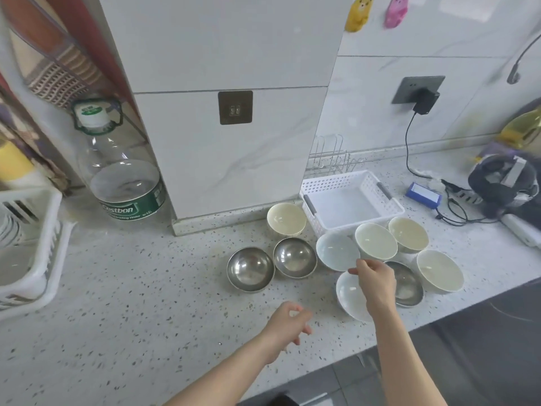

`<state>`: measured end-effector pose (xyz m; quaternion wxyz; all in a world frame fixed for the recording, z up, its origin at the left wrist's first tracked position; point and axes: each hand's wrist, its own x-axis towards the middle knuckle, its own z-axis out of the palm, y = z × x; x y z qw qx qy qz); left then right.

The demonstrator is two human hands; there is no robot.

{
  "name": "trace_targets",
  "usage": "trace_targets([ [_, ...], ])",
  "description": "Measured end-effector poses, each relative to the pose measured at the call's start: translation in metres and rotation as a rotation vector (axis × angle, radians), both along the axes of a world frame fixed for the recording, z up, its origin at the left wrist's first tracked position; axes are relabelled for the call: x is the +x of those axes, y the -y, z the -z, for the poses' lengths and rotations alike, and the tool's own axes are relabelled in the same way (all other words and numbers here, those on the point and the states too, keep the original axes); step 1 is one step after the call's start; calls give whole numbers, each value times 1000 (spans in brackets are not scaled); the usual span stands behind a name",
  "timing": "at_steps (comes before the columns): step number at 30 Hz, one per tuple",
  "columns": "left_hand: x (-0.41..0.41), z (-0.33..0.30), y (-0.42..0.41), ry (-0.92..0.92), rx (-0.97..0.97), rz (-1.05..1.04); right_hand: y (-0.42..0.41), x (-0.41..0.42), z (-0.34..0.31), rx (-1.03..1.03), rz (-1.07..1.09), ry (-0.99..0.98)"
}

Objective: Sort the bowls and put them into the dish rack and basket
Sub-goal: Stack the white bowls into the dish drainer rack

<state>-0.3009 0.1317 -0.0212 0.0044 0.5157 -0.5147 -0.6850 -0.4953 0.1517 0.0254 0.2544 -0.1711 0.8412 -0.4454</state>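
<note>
1. The bowls sit in a loose cluster on the speckled table [146,288], right of centre, in front of the white plastic basket [351,197].
2. My right hand [376,278] reaches into that cluster. Its thumb and fingers are drawn together just at the near rim of a pale blue-white bowl [336,251]; I cannot tell whether they already pinch the rim or only touch it.
3. Under that wrist lies a second white bowl [348,293], partly covered by my forearm, and just to the right a steel bowl [407,284], also partly hidden by the hand.
4. Beyond my right hand are two cream bowls [376,241] [408,234] close to the basket's front edge, and a larger cream bowl [439,270] at the far right of the group.
5. My left hand [289,320] hovers over bare table, nearer to me and well apart from the bowls, with its fingers loosely curled and holding nothing.
6. Ahead of my left hand stand two more steel bowls [251,269] [294,257], side by side and touching or nearly so; behind them a cream bowl [286,220] sits by the foot of the tiled pillar.
7. The wire dish rack [329,155] stands behind the basket against the wall.
8. At the far left is a large clear water bottle [123,168] and a white drainer [32,247].
</note>
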Motion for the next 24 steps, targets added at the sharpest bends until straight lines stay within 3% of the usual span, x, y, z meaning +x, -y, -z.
trace_targets([
  [14,-117,24,-15,-8,71,-109,14,-107,14,211,-269,-17],
  [24,-98,12,-2,-20,7,-274,27,-135,40,281,-460,51],
])
